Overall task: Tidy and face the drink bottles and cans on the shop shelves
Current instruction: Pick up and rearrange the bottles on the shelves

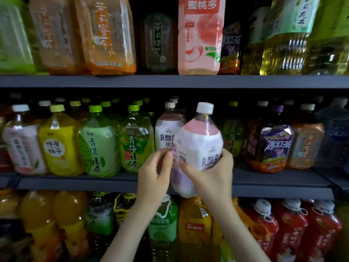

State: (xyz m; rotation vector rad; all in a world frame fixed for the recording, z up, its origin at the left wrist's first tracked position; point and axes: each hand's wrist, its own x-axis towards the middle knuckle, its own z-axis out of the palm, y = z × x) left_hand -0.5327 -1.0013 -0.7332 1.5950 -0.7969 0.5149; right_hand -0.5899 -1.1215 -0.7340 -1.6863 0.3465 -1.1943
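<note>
Both hands grasp the white bottle (196,146), held off the middle shelf (273,181), cap tipped toward 1 o'clock. I see the left hand (154,172) gripping its label at 9, the right hand (213,173) wrapped round at 3. A matching bottle (166,133) stands just behind at 10.

dim grey metal shop shelves (170,81)
</note>
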